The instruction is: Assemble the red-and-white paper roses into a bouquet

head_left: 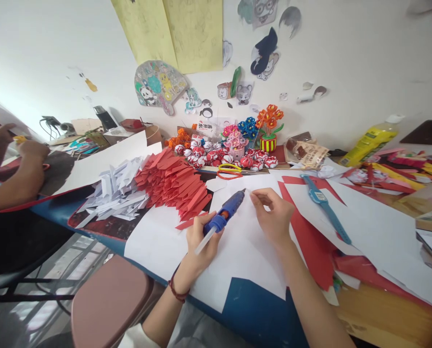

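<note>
My left hand (201,241) is wrapped round a blue hot glue gun (227,211), its nozzle pointing up and to the right. A translucent glue stick (206,240) sticks out of its back end. Close to the nozzle tip, my right hand (272,212) pinches a small whitish piece (248,192), too small to make out clearly. Both hands are above a large white paper sheet (252,246). Left of the glue gun lies a heap of folded red paper strips (172,181), beside a heap of folded white paper strips (120,186).
Red-and-white paper balls (226,157) and small flower pots line the wall. Scissors (229,170) lie in front of them. To the right are a blue watch (324,208), paper sheets and a yellow bottle (371,140). Another person's hands (31,150) work at far left, near a stool (109,299).
</note>
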`<state>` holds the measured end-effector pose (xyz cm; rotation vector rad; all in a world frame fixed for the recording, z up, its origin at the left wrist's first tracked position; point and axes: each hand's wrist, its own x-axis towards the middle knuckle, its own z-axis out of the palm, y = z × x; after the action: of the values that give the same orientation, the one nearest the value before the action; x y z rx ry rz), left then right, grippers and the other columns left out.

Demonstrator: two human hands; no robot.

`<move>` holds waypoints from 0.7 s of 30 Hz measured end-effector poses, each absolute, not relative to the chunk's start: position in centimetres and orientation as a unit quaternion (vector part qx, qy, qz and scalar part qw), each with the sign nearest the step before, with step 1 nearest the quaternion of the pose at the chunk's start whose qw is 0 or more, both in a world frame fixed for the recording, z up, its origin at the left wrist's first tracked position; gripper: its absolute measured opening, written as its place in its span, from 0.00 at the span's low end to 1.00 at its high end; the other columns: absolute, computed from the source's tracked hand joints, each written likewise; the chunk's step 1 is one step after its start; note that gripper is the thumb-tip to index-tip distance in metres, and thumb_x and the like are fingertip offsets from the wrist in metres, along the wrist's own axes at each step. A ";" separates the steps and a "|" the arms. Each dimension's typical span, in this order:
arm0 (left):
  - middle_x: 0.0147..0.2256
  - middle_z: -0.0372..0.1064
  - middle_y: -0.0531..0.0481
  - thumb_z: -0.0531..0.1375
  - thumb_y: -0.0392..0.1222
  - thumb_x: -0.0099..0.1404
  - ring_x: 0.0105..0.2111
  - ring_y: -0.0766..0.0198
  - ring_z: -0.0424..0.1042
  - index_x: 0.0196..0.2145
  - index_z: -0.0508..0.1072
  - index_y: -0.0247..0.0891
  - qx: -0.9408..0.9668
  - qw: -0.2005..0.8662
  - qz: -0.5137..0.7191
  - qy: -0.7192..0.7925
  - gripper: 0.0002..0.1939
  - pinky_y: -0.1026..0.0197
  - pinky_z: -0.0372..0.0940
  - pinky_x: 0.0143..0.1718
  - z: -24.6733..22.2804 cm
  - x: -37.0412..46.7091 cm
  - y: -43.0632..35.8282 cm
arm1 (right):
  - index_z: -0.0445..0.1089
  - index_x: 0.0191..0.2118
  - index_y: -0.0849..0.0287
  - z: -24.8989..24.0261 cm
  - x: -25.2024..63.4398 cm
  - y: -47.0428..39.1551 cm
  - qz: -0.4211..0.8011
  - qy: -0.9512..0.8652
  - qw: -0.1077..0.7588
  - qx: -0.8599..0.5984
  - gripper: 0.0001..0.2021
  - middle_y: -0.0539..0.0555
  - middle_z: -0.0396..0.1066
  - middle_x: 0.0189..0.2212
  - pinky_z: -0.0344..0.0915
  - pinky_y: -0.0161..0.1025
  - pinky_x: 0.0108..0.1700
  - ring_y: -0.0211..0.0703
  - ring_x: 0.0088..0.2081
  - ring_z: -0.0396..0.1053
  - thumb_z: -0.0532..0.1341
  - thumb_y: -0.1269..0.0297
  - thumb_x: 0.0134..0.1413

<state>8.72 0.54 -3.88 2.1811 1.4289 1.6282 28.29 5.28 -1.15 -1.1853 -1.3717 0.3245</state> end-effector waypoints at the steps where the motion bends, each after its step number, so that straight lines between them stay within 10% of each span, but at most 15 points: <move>1: 0.33 0.74 0.48 0.57 0.46 0.67 0.26 0.63 0.72 0.46 0.66 0.38 0.710 0.035 0.531 0.462 0.13 0.62 0.64 0.26 -3.9 8.7 0.5 | 0.73 0.33 0.56 -1.1 28.3 5.3 0.140 -0.593 0.606 -0.512 0.09 0.50 0.75 0.26 0.72 0.36 0.34 0.40 0.29 0.74 0.62 0.57 0.58; 21: 0.31 0.73 0.48 0.57 0.47 0.67 0.25 0.63 0.71 0.45 0.66 0.38 0.709 0.025 0.524 0.470 0.13 0.62 0.64 0.25 -3.8 8.8 0.6 | 0.73 0.32 0.55 -1.2 28.3 5.3 0.139 -0.593 0.603 -0.515 0.11 0.50 0.75 0.26 0.73 0.37 0.34 0.41 0.29 0.74 0.61 0.53 0.58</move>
<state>8.80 0.59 -3.82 2.1940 1.4536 1.6220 28.26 5.29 -1.21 -1.1924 -1.3740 0.3223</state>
